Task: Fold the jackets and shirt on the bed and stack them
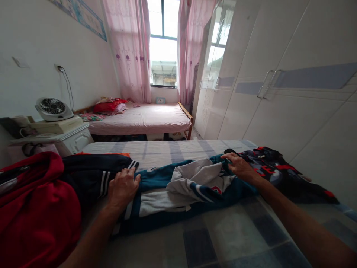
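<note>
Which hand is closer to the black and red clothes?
The right hand. It is just beside the black and red clothes, at one end of the teal and grey top. The left hand is farther away, at the other end, by the striped navy clothes.

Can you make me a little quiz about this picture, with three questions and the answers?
1. True or false: the fan stands on the bed.
2. Which lies between the left hand and the right hand? A: the red garment. B: the teal-and-grey garment. C: the black-and-red garment.
3. Fill in the colour: the curtains beside the window are ____.

Key: 1. False, it stands on a box. 2. B. 3. Pink.
</note>
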Tool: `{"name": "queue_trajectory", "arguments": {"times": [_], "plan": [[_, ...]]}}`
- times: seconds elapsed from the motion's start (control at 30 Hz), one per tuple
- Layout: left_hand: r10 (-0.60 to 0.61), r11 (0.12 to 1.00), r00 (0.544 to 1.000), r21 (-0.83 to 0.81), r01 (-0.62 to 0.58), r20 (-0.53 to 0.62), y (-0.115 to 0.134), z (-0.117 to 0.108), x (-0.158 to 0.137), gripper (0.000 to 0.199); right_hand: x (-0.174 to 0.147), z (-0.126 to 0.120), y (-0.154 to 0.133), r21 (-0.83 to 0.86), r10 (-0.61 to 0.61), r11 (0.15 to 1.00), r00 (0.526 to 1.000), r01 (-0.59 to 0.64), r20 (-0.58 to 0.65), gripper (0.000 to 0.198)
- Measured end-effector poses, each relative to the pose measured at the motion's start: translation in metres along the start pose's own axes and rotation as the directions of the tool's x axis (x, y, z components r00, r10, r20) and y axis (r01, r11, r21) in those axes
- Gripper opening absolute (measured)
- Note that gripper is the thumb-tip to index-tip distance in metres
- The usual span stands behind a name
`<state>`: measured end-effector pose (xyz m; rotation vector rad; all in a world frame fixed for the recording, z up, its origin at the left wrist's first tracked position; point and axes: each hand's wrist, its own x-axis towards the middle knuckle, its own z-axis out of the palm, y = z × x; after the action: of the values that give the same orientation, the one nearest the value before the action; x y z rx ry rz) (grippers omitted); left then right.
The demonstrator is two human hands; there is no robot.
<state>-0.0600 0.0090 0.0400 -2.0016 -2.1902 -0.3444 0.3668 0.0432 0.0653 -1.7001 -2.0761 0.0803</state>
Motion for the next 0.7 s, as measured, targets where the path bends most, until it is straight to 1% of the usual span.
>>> {"name": "queue_trajectory", "arguments": {"times": [0.07,0.13,0.17,0.23,0.27,0.3,0.33,0.4,0.43,0.47,0.57,0.6,0.67,0.7], "plan": [[-0.040,0.999,0.997,0.023,0.039,0.069,-0.011,-0.004,0.000,0.048,0.002,0.010,0.012,-0.103,-0.081,0.992,0.997,0.080,-0.010,0.046],[-0.071,0.997,0.992,0.019,0.069,0.100,-0.016,-0.006,-0.002,0.052,0.006,0.019,0.012,-0.180,-0.122,0.975,0.991,0.129,0.049,0.043],[-0.100,0.995,0.989,0.015,0.099,0.110,-0.017,-0.006,-0.003,0.054,0.008,0.022,0.010,-0.212,-0.113,0.969,0.990,0.130,0.087,0.039],[-0.157,0.987,0.977,0.005,0.158,0.141,-0.018,-0.006,-0.004,0.057,0.013,0.027,0.004,-0.249,-0.052,0.965,0.991,0.082,0.124,0.029],[-0.170,0.985,0.973,-0.003,0.173,0.155,-0.018,-0.007,-0.004,0.057,0.016,0.028,0.001,-0.241,-0.025,0.969,0.994,0.049,0.104,0.026],[-0.170,0.984,0.972,-0.014,0.175,0.159,-0.019,-0.007,-0.004,0.055,0.018,0.029,0.000,-0.216,-0.009,0.976,0.999,0.020,0.052,0.024],[-0.163,0.985,0.975,-0.024,0.169,0.154,-0.020,-0.007,-0.003,0.052,0.020,0.030,0.000,-0.180,-0.002,0.984,1.000,-0.003,-0.025,0.023],[-0.137,0.989,0.987,-0.052,0.142,0.089,-0.023,-0.006,-0.002,0.048,0.021,0.032,0.005,-0.118,0.005,0.993,0.983,-0.027,-0.181,0.023],[-0.123,0.989,0.992,-0.072,0.126,0.039,-0.024,-0.005,-0.002,0.048,0.021,0.035,0.008,-0.107,0.011,0.994,0.976,-0.035,-0.215,0.022],[-0.112,0.989,0.994,-0.097,0.111,-0.012,-0.026,-0.002,-0.002,0.047,0.020,0.038,0.012,-0.110,0.021,0.993,0.976,-0.045,-0.215,0.022],[-0.110,0.977,0.985,-0.198,0.082,-0.133,-0.030,0.006,-0.003,0.043,0.013,0.049,0.021,-0.135,0.050,0.989,0.993,-0.065,-0.106,0.022],[-0.115,0.970,0.979,-0.230,0.076,-0.166,-0.031,0.008,-0.004,0.042,0.011,0.053,0.023,-0.137,0.059,0.988,0.994,-0.071,-0.090,0.023],[-0.135,0.960,0.961,-0.272,0.066,-0.242,-0.032,0.009,-0.003,0.042,0.007,0.058,0.025,-0.130,0.063,0.989,0.993,-0.076,-0.102,0.024],[-0.140,0.962,0.956,-0.266,0.069,-0.259,-0.032,0.009,-0.003,0.042,0.005,0.059,0.026,-0.126,0.060,0.989,0.992,-0.073,-0.107,0.024]]}}
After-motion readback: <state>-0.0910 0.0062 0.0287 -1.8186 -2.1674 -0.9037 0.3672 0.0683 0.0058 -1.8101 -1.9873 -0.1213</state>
